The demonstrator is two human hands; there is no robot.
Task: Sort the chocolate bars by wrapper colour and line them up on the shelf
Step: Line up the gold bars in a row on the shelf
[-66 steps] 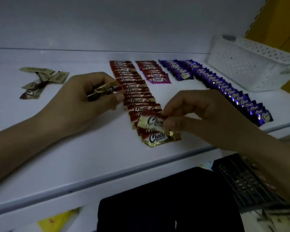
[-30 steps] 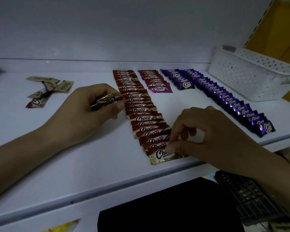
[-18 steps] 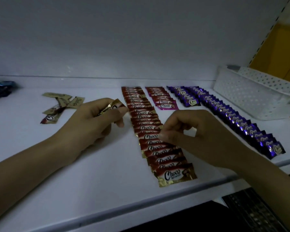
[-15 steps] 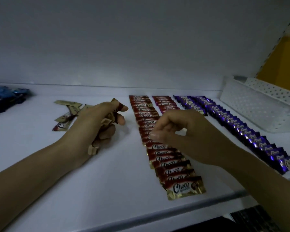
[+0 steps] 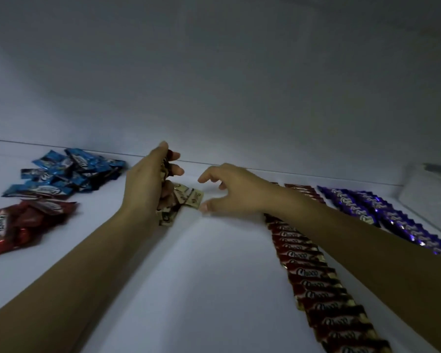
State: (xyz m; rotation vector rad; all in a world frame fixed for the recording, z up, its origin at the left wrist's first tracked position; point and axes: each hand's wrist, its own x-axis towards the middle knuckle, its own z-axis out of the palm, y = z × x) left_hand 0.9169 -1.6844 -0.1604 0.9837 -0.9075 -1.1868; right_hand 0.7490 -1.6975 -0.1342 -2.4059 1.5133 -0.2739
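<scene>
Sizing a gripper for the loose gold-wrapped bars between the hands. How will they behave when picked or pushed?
Likely light: the left hand grips a bunch of bars at once. The gold bars lie flat on the shelf, so a push should slide them, not roll them. Thin foil-like wrappers probably flex and slip in a pinch.

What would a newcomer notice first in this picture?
Two hands at mid-shelf: the left hand grips a bundle, the right hand reaches open toward the gold bars. On the right run a brown row and purple rows; on the left lie a blue pile and a red pile.
</scene>
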